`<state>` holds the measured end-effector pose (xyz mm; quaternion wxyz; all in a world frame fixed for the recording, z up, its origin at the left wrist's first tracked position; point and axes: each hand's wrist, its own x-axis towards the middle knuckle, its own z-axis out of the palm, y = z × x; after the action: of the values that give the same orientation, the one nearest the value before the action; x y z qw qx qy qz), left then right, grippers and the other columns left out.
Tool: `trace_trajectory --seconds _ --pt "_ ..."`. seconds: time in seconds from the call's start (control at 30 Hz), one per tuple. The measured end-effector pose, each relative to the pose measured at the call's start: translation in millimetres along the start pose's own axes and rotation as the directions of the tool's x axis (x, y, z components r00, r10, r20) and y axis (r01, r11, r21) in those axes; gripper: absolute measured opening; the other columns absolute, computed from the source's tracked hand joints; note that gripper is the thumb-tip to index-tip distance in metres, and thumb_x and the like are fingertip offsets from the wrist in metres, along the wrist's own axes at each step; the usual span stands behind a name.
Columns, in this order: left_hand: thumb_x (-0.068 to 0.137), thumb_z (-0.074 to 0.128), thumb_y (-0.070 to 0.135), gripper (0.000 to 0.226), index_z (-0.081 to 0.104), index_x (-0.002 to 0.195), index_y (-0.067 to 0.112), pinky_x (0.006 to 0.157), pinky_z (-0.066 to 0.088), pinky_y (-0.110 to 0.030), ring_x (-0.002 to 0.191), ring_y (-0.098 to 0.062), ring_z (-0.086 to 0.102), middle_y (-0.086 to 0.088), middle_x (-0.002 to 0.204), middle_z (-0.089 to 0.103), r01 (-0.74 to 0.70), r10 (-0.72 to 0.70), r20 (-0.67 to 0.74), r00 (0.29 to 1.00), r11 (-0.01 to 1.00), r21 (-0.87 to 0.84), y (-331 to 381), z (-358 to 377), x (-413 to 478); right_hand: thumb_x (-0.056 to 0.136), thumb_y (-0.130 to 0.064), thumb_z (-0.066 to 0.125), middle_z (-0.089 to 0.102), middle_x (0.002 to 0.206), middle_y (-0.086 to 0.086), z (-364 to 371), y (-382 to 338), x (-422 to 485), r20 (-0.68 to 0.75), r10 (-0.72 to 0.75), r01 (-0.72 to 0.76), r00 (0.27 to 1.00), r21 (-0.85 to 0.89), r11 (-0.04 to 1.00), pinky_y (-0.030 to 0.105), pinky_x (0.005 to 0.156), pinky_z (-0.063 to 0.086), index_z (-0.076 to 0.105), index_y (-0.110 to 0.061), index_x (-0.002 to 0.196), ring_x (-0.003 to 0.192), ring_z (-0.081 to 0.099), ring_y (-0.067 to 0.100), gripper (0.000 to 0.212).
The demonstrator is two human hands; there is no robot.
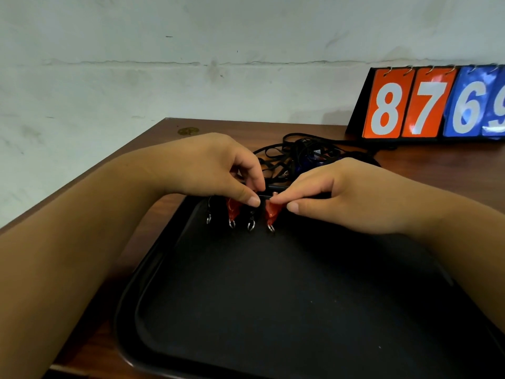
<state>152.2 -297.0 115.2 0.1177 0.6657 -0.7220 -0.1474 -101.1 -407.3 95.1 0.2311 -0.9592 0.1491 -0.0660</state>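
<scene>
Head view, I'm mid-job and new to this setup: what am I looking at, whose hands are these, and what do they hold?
No machine here: one camera worn on a person's head looks forward and down. Their left hand and right hand meet at the far edge of a black tray on a wooden table. The fingertips pinch a small black piece just above a red piece; what it is, I cannot tell. Beside it is a row of similar pieces, red and black, with metal rings. Behind lie tangled black cords and a flip scoreboard.
</scene>
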Motion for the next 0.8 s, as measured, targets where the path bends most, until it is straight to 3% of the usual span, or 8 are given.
trace_trajectory --seconds 0.2,0.37,0.53,0.67,0.8 --pt "0.086 0.086 0.044 0.023 0.080 0.109 0.043 0.070 0.041 -0.005 0.082 0.010 0.065 0.023 0.100 0.078 -0.012 0.012 0.014 1.000 1.000 -0.016 -1.8 -3.0 -1.3 0.105 -0.039 0.065 0.067 0.129 -0.039 1.3 -1.2 0.4 0.011 -0.012 0.012 1.000 -0.012 1.000 0.014 0.109 0.041 0.068 -0.059 0.134 0.123 0.058 -0.019 0.035" --pt "0.099 0.074 0.045 0.010 0.080 0.106 0.045 0.075 0.045 -0.016 0.085 0.006 0.069 0.026 0.094 0.077 0.001 -0.001 -0.023 1.000 1.000 -0.011 -3.0 -5.9 -2.9 0.106 -0.041 0.063 0.063 0.135 -0.041 2.6 -0.7 1.2 0.026 -0.023 0.023 0.999 -0.031 0.999 0.013 0.110 0.039 0.064 -0.062 0.138 0.127 0.053 -0.021 0.038" --pt "0.106 0.065 0.042 0.015 0.080 0.106 0.042 0.080 0.046 -0.018 0.095 0.007 0.070 0.026 0.101 0.078 0.015 -0.016 -0.044 0.999 1.000 -0.016 -2.2 -5.8 -3.6 0.106 -0.042 0.062 0.062 0.136 -0.042 1.8 0.3 0.4 0.018 -0.022 0.023 1.000 -0.037 0.999 0.012 0.108 0.039 0.063 -0.063 0.138 0.128 0.052 -0.022 0.038" --pt "0.104 0.069 0.041 0.012 0.080 0.107 0.044 0.079 0.047 -0.020 0.091 0.006 0.071 0.026 0.098 0.078 0.013 -0.013 -0.028 1.000 1.000 -0.017 -4.1 -5.5 -2.8 0.106 -0.042 0.062 0.062 0.136 -0.042 2.2 0.0 1.0 0.018 -0.018 0.019 1.000 -0.046 0.999 0.013 0.110 0.038 0.064 -0.063 0.137 0.127 0.052 -0.023 0.038" --pt "0.094 0.080 0.043 0.013 0.080 0.107 0.044 0.074 0.045 -0.009 0.087 0.007 0.070 0.026 0.094 0.076 0.013 -0.013 -0.004 1.000 0.999 -0.042 -4.8 -5.1 -0.8 0.106 -0.042 0.063 0.062 0.135 -0.043 1.7 -1.0 0.3 0.018 -0.017 0.017 1.000 -0.042 0.999 0.012 0.109 0.038 0.065 -0.064 0.135 0.126 0.052 -0.024 0.037"
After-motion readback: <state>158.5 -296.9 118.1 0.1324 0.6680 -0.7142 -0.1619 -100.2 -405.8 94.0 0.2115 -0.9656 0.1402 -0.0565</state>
